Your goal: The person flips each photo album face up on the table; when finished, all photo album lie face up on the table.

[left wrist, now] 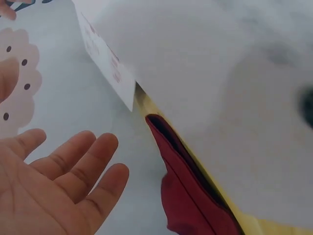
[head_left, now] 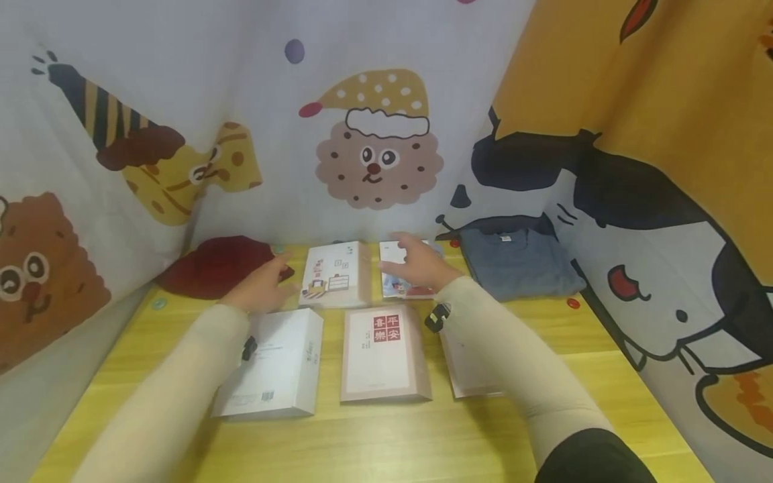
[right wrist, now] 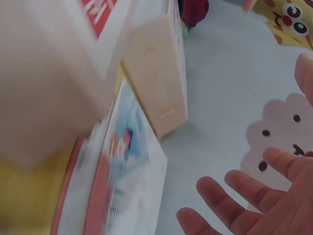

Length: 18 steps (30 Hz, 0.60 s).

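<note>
My left hand, fingers spread and palm bare in the left wrist view, hovers between a dark red cloth item and a white box with a small house drawing. Just behind it, nearer me, lies a white box with a barcode. Over a book with a colourful cover hangs my right hand, which partly hides it. In the right wrist view that hand's fingers are extended and hold nothing, beside the book and a beige box side.
At the front middle lies a pink-edged box with red characters; another pinkish box is partly under my right forearm. A folded grey-blue shirt is at the back right of the yellow table. A cartoon-printed curtain hangs behind.
</note>
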{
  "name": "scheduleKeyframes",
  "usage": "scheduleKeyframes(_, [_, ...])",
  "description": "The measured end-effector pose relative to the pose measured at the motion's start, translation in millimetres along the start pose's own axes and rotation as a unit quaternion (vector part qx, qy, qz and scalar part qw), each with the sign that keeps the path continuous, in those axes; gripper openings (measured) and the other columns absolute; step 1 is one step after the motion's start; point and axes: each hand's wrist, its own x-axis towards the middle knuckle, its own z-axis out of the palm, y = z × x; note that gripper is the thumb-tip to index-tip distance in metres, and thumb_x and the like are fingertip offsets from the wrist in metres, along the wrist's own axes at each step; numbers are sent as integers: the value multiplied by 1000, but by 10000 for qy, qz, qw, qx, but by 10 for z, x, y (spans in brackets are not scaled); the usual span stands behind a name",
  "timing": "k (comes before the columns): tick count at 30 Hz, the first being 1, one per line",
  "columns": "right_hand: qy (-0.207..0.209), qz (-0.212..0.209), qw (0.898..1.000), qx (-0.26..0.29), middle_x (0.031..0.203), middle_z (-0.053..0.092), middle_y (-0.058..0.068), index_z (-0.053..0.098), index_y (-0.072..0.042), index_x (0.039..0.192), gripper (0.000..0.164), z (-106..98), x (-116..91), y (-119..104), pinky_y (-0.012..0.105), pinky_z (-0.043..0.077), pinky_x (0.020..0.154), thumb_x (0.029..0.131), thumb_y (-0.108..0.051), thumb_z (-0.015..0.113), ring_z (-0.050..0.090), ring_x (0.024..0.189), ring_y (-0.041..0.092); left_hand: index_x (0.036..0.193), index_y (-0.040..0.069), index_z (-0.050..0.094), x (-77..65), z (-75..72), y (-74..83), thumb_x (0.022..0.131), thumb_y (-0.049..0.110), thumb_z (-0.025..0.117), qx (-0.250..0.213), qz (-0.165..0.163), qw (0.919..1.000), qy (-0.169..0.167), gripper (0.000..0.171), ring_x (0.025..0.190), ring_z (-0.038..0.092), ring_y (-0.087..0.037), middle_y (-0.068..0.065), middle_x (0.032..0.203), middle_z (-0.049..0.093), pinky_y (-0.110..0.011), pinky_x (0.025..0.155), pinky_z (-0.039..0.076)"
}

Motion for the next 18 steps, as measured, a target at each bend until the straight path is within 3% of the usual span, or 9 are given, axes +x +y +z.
scheduleKeyframes(9, [-364,372,9982,283,162,44,20,26,-24,167,88,260,225,-170,57,43,119,97,-57,69,48,145,40,172,29,4,204,90,132,106,36,62,-256,11,9993,-255,88,152,38,-43,-21,167,38,-67,125,28])
scheduleKeyframes(18, [-598,509,9950,619,161,45,20,24,-22,169,88,491,333,-206,58,41,120,99,-52,69,48,146,37,172,29,2,299,147,224,106,32,60,-129,-169,9978,-633,88,152,40,-42,-19,166,40,-64,126,28])
